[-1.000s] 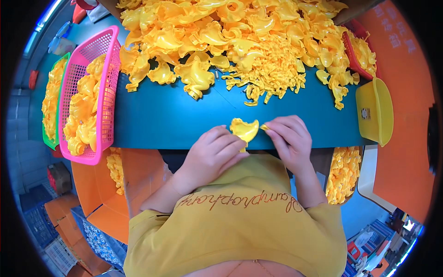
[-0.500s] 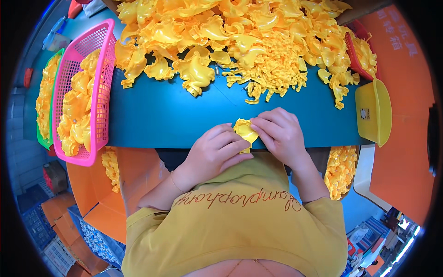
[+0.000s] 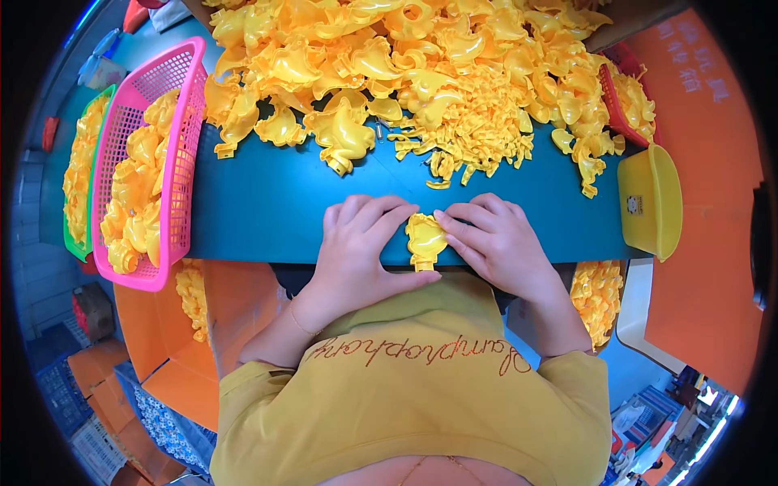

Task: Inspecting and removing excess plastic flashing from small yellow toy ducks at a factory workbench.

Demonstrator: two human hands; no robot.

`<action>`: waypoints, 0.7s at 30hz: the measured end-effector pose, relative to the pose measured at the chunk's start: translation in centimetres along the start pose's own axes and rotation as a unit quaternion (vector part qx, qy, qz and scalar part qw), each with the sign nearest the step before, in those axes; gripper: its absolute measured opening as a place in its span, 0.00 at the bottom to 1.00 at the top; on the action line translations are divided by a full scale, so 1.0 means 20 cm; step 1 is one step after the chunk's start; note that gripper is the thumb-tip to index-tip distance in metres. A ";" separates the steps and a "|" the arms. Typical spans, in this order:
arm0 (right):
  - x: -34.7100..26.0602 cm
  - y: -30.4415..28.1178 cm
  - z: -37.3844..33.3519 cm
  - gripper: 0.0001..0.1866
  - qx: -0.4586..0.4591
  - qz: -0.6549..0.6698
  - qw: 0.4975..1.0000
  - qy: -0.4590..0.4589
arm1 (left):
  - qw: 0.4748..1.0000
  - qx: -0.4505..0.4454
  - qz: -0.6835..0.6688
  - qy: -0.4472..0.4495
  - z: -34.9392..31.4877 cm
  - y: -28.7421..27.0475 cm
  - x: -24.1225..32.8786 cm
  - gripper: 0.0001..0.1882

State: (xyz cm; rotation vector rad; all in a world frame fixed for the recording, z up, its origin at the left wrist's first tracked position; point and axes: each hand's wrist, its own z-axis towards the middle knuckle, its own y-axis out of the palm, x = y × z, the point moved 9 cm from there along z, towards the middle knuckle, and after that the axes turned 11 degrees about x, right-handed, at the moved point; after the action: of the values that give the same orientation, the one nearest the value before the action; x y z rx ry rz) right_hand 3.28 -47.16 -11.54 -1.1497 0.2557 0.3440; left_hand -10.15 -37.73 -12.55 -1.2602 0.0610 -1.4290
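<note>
Orange board (image 3: pixel 705 186) fills the right of the frame, and the blue-green desk (image 3: pixel 259 202) runs across the middle, heaped along the top with a pile (image 3: pixel 478 40) of yellow parts. Below that heap, right of centre, lie small bits (image 3: pixel 478 142), loose and jumbled. At the middle of the frame, by the desk's near edge, the shell (image 3: pixel 425 236) sits between my two hands. My left hand (image 3: pixel 352 247) spans it, forefinger at its upper left and thumb by its narrow foot; my right hand (image 3: pixel 502 247) has its fingers (image 3: pixel 472 214) narrowed on the upper right rim. Whether a bit sits under those right tips I cannot tell, as they cover the spot.

What worries me is the hold: the left one is spread and looks light, so a hard push from the right could twist the shell or pop it loose. With the foot so close to the edge, a slip could drop it off the desk. Squeezing too hard on that thin-looking rim might bend it.

As for looks, the shell is glossy bright yellow, hollow face up, with a raised rim, a rounded, wavy outline and a squarish foot pointing toward the bottom of the frame.
</note>
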 end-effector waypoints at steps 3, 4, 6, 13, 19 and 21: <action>0.09 0.01 0.04 0.14 -0.004 0.083 0.996 0.026 | 0.999 -0.026 -0.014 0.012 -0.01 0.03 0.00 0.44; 0.12 0.01 0.07 0.12 0.012 0.125 0.991 0.042 | 0.999 -0.029 -0.024 0.012 -0.01 0.03 0.00 0.43; 0.15 -0.01 0.18 0.10 0.047 0.088 0.994 0.035 | 0.999 -0.031 -0.033 0.012 -0.01 0.04 0.01 0.42; 0.11 0.09 0.44 0.04 -0.065 -0.113 0.991 -0.007 | 0.998 -0.056 -0.040 -0.006 0.00 0.05 -0.01 0.41; 0.09 0.12 0.45 0.05 -0.114 -0.171 0.979 -0.007 | 0.997 -0.066 -0.043 -0.015 -0.01 0.04 -0.01 0.42; 0.11 0.13 0.44 0.05 -0.109 -0.172 0.979 -0.009 | 0.996 -0.069 -0.047 -0.010 0.00 0.05 -0.01 0.42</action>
State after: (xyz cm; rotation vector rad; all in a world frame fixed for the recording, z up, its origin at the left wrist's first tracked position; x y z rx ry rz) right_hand 4.56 -37.90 -11.13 -1.3805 -0.0011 0.0778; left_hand -9.58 -38.01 -13.32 -1.4063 0.0889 -1.5132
